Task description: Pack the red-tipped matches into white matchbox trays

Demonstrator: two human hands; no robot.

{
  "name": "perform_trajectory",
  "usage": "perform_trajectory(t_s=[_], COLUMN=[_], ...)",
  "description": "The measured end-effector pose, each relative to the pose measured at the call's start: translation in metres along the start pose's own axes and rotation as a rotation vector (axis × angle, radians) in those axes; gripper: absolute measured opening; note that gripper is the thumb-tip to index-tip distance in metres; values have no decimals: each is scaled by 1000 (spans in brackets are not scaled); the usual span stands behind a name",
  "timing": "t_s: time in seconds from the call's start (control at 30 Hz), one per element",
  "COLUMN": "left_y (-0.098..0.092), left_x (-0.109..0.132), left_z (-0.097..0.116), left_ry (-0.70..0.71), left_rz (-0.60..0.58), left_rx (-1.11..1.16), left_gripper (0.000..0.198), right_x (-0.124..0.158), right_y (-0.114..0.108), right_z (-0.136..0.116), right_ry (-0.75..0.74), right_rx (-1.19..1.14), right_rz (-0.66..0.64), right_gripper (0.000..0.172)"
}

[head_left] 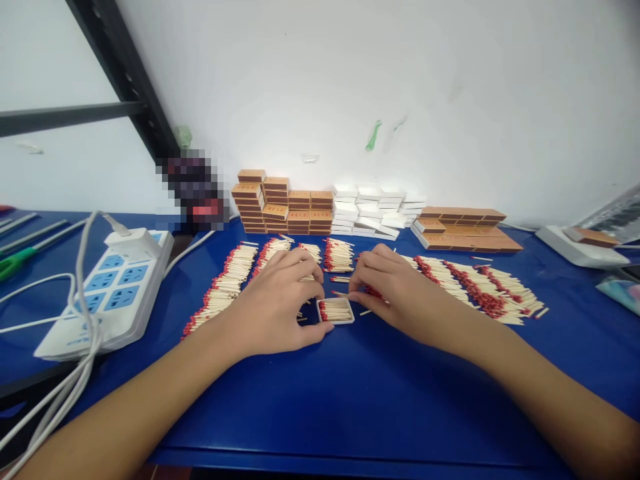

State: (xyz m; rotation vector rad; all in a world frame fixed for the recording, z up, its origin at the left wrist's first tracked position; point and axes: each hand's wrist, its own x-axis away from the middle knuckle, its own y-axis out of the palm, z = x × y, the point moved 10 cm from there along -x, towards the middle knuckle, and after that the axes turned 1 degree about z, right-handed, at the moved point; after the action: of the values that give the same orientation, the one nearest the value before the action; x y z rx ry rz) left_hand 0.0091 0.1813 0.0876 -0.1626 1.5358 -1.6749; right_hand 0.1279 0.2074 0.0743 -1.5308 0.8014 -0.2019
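Observation:
A small white matchbox tray point(353, 316) lies on the blue table, holding a row of red-tipped matches point(336, 311). My left hand point(277, 303) curls around the tray's left end, its thumb at the lower corner and its fingers on the far side. Just past the tray's upper right edge, my right hand point(387, 287) pinches a single match point(342, 294), its red head pointing left. Rows of loose matches point(339, 255) lie beyond both hands. Some of them are hidden behind my fingers.
Brown matchboxes point(299, 215) and white trays point(367, 210) are stacked along the wall. More brown boxes point(465, 230) stand to the right. On the left are a power strip point(113, 293) with white cables point(83, 360) and green-handled scissors point(17, 262). A white device point(575, 247) sits far right.

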Motion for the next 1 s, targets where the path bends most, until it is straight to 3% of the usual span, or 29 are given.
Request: perform_trajectory(t_s=[0.17,0.43,0.73,1.0], left_y=[3,1,1,1], left_x=[0,0,1,1], left_z=[0,3,3,4], left_ry=[2,23,23,19], left_rz=[-9,-20,-19,-22], left_rx=[-11,28,26,22], left_gripper=[23,23,20,20], right_x=[0,7,7,4], right_y=[-1,-15,2,3], right_z=[-12,22,15,23], right_ry=[-27,96,103,136], right_rx=[22,-33,-25,-1], right_rz=[-13,19,-58,18], right_gripper=[16,16,18,23])
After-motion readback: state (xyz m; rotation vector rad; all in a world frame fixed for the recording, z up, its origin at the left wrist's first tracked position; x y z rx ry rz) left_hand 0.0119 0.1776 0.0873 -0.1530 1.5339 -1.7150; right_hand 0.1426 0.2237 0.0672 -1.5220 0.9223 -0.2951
